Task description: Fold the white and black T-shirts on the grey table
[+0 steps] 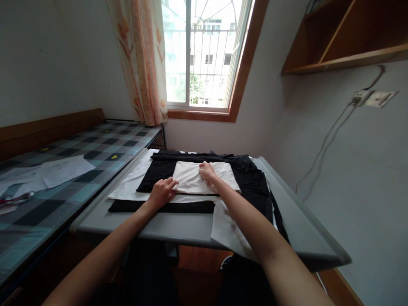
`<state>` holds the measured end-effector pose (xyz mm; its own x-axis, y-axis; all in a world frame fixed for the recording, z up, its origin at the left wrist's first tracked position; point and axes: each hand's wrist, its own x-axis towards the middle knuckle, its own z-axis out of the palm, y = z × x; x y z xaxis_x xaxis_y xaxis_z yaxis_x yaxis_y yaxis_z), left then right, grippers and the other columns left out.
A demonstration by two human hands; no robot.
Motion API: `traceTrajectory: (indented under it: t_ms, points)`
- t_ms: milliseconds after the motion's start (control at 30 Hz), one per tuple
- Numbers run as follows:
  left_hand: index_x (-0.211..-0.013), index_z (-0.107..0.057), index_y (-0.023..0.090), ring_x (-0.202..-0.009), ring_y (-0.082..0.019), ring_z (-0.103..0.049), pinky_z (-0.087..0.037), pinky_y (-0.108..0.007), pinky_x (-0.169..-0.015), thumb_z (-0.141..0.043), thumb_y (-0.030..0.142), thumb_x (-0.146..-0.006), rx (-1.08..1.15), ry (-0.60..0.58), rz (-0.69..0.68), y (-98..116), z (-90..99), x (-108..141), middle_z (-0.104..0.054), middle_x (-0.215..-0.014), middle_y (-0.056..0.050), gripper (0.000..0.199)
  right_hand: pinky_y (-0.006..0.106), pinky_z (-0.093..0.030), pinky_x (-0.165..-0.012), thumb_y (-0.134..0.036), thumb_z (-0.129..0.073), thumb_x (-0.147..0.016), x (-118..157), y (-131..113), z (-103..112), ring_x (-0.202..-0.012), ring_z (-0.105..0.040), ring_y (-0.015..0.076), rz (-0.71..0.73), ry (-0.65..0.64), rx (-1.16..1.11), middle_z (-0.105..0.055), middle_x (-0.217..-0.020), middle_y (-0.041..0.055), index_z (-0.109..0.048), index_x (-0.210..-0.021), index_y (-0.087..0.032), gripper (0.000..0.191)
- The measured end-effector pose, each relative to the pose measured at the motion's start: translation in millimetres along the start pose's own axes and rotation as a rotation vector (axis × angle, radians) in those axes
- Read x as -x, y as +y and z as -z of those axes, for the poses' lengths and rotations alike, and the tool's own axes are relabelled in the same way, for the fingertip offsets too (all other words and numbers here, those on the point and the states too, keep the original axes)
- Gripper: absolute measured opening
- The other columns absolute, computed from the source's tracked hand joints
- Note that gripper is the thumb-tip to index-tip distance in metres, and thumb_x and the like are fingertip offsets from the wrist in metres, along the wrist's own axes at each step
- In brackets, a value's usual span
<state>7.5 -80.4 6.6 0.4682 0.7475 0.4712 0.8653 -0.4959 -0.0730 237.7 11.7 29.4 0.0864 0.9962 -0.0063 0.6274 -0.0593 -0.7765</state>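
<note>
A white folded garment (188,176) lies flat on top of a black garment (148,176), with creases across its surface. My left hand (162,192) rests at its near left corner, fingers stretched out and touching the edge. On its upper middle, my right hand (207,173) has its fingers bent together in a pinch on the white fabric. Under the black garment spreads another white cloth (124,189), with a black strip (134,207) showing below it. A pale sleeve-like piece of cloth (228,229) hangs over the table's front edge beneath my right forearm.
The clothes lie on a grey table (188,225) with raised side edges. To the left stands a bed with a checked mattress (121,148) and papers (63,172) on it. Cables (325,142) run down the right wall from a socket, below a wooden shelf (347,61).
</note>
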Motion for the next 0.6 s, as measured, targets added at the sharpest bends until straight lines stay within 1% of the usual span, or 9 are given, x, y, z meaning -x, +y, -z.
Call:
traceTrajectory:
  t_ms: [100, 167, 233, 300, 367, 433, 467, 533, 600]
  points:
    - [-0.097, -0.066, 0.021, -0.077, -0.020, -0.059, -0.039, -0.031, -0.071, -0.054, 0.012, -0.082, 0.043, -0.033, -0.022, 1.7, 0.7, 0.3, -0.064, -0.088, -0.005, 0.021, 0.021, -0.044, -0.052, -0.012, -0.057, -0.069, -2.0, 1.7, -2.0, -0.059, -0.057, 0.0131, -0.029, 0.002, -0.012, -0.063, -0.078, 0.0035, -0.059, -0.109, -0.015, 0.040]
    - [-0.092, -0.065, 0.020, -0.076, -0.019, -0.059, -0.039, -0.030, -0.071, -0.056, 0.022, -0.085, 0.122, -0.036, -0.026, 2.5, 1.2, 1.2, -0.063, -0.085, -0.004, 0.011, 0.021, -0.043, -0.053, -0.011, -0.057, -0.068, -3.4, 3.6, -2.9, -0.060, -0.056, 0.0133, -0.024, 0.024, 0.009, -0.062, -0.076, 0.0029, -0.060, -0.105, -0.015, 0.038]
    - [-0.091, -0.065, 0.021, -0.073, -0.017, -0.058, -0.039, -0.028, -0.069, -0.054, 0.035, -0.090, 0.243, -0.038, -0.001, 1.7, 1.9, 0.1, -0.062, -0.084, -0.003, 0.018, 0.021, -0.043, -0.054, -0.009, -0.057, -0.067, -4.6, 5.3, -4.0, -0.061, -0.056, 0.0138, -0.005, 0.044, 0.049, -0.061, -0.073, 0.0028, -0.061, -0.097, -0.015, 0.031]
    - [-0.090, -0.065, 0.021, -0.068, -0.014, -0.057, -0.039, -0.026, -0.066, -0.045, 0.043, -0.095, 0.349, -0.038, 0.078, -2.2, 1.7, -5.7, -0.060, -0.083, -0.002, 0.030, 0.022, -0.044, -0.058, -0.009, -0.056, -0.068, -5.4, 6.1, -4.9, -0.064, -0.057, 0.0153, 0.010, 0.053, 0.081, -0.061, -0.071, 0.0040, -0.061, -0.088, -0.015, 0.021]
    - [-0.087, -0.065, 0.020, -0.065, -0.013, -0.056, -0.039, -0.025, -0.063, -0.039, 0.044, -0.097, 0.404, -0.026, 0.185, -10.3, -0.7, -18.5, -0.058, -0.084, -0.002, 0.036, 0.024, -0.046, -0.065, -0.009, -0.054, -0.071, -5.7, 6.1, -5.5, -0.072, -0.059, 0.0175, 0.020, 0.061, 0.095, -0.061, -0.074, 0.0064, -0.061, -0.083, -0.015, 0.014]
    - [-0.086, -0.066, 0.020, -0.066, -0.014, -0.057, -0.039, -0.025, -0.062, -0.043, 0.043, -0.095, 0.423, -0.011, 0.275, -22.2, -6.7, -37.7, -0.058, -0.088, -0.003, 0.034, 0.027, -0.046, -0.075, -0.011, -0.052, -0.075, -5.3, 5.9, -6.4, -0.083, -0.059, 0.0202, 0.035, 0.079, 0.108, -0.062, -0.081, 0.0092, -0.061, -0.083, -0.016, 0.012]
    - [-0.089, -0.066, 0.020, -0.067, -0.014, -0.057, -0.040, -0.026, -0.062, -0.046, 0.042, -0.093, 0.431, -0.017, 0.306, -29.1, -11.2, -49.0, -0.058, -0.090, -0.003, 0.030, 0.028, -0.046, -0.080, -0.012, -0.051, -0.077, -4.9, 6.0, -7.1, -0.088, -0.059, 0.0215, 0.048, 0.092, 0.119, -0.062, -0.086, 0.0104, -0.061, -0.085, -0.016, 0.013]
    - [-0.098, -0.067, 0.019, -0.073, -0.016, -0.059, -0.044, -0.027, -0.068, -0.052, 0.039, -0.090, 0.458, -0.063, 0.351, -43.1, -22.2, -72.2, -0.057, -0.094, -0.005, 0.026, 0.032, -0.044, -0.086, -0.014, -0.049, -0.080, -3.5, 7.0, -9.4, -0.095, -0.057, 0.0236, 0.082, 0.124, 0.144, -0.062, -0.094, 0.0121, -0.061, -0.092, -0.016, 0.017]
    - [-0.106, -0.066, 0.017, -0.081, -0.019, -0.060, -0.047, -0.030, -0.078, -0.053, 0.036, -0.088, 0.503, -0.118, 0.381, -55.5, -34.3, -93.3, -0.057, -0.095, -0.007, 0.029, 0.035, -0.043, -0.089, -0.016, -0.048, -0.082, -1.6, 8.7, -12.5, -0.099, -0.056, 0.0250, 0.121, 0.161, 0.164, -0.061, -0.100, 0.0132, -0.059, -0.103, -0.016, 0.024]
